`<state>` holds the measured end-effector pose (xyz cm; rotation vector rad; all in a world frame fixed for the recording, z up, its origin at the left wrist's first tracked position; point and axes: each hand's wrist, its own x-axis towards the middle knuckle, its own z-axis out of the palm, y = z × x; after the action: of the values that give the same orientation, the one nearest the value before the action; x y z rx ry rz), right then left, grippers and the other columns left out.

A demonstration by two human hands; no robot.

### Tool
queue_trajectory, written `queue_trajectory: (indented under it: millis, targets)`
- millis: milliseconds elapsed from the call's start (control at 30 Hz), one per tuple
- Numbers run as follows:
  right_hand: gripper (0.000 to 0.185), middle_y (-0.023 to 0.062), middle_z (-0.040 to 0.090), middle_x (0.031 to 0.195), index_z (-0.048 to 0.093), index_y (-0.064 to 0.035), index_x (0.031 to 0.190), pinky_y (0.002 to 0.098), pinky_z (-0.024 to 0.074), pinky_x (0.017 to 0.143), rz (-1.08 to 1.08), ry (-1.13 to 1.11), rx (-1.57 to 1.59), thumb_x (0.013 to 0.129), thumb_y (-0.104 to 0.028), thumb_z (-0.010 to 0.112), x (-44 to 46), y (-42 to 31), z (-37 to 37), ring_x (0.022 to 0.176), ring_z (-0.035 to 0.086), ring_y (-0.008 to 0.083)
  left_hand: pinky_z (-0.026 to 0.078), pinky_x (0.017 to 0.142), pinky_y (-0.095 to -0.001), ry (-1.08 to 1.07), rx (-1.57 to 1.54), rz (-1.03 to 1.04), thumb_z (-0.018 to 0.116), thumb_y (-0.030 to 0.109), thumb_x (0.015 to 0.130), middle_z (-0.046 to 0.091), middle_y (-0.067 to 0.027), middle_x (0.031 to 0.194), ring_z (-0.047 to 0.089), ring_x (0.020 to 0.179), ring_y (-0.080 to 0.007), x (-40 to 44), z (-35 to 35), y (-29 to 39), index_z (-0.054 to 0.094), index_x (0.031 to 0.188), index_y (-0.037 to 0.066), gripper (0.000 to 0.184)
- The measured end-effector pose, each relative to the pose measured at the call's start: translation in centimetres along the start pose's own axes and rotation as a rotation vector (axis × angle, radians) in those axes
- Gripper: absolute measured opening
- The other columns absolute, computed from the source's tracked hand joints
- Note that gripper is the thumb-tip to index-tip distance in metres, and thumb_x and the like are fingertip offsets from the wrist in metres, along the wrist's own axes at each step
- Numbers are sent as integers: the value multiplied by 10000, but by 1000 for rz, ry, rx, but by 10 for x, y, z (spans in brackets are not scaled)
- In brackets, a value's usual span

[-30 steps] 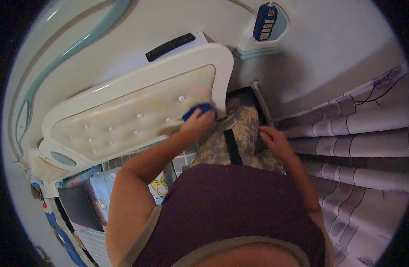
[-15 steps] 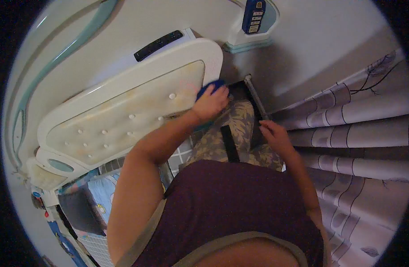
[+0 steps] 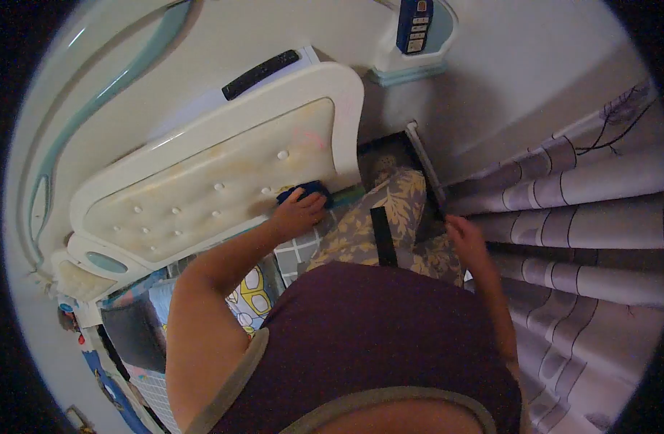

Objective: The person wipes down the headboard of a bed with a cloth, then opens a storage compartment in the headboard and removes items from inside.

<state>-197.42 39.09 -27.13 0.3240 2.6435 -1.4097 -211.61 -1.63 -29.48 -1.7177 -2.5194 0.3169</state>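
My left hand [image 3: 301, 212] presses a dark blue cloth [image 3: 314, 191] against the lower edge of a cream padded headboard [image 3: 245, 155]. The fingers lie bent over the cloth, which bunches out above them. White buttons dot the padding, and faint pink and yellow stains mark it. On the other side of my body, my right hand [image 3: 465, 237] hangs beside the purple curtain, its fingers loosely bent and apart, with nothing visible in them. Between the hands are my legs in patterned trousers [image 3: 397, 206] with a black strip.
A black remote-like object [image 3: 260, 74] lies on the ledge behind the headboard. A blue box [image 3: 414, 27] stands on a small wall shelf [image 3: 408, 72]. Pale purple curtains [image 3: 563, 195] hang at the right. A dark pillow [image 3: 134, 336] and checked bedding [image 3: 297, 258] are at the left.
My left hand has moved the cloth left and down along the headboard, from its right end to its lower edge. My right hand has shifted slightly right and down.
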Motion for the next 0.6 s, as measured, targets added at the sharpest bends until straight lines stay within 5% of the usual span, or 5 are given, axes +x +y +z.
queue_trajectory:
  millis: [133, 233, 367, 600]
  targets:
    - [334, 142, 613, 1099, 574, -26, 1151, 343, 479, 825, -91, -19, -49, 881, -224, 567, 2, 30, 8, 971, 592, 230, 337, 941, -443, 37, 22, -82, 532, 206, 761, 496, -54, 1242, 439, 1158, -222, 31, -34, -8, 618, 1067, 227, 319]
    - [331, 156, 614, 1097, 574, -19, 1147, 353, 469, 849, 194, -59, 103, 884, -218, 560, 6, -17, 3, 976, 595, 256, 341, 915, -456, 292, 49, -198, 528, 193, 756, 499, -56, 1226, 443, 1142, -228, 64, -61, -35, 613, 1076, 224, 332]
    - [316, 156, 621, 1078, 579, -19, 1138, 355, 467, 849, -32, -10, -14, 881, -200, 557, 20, -30, 2, 961, 600, 266, 329, 889, -471, 592, 48, -514, 509, 155, 758, 504, -29, 1214, 451, 1114, -234, 105, -142, -80, 609, 1068, 236, 335]
    - [289, 117, 641, 994, 586, -18, 1122, 313, 470, 784, -15, -64, -46, 877, -169, 569, 29, -43, 15, 891, 598, 193, 330, 924, -508, 237, -15, -275, 524, 205, 756, 463, -65, 1288, 428, 1156, -229, 43, -43, -19, 598, 1119, 239, 372]
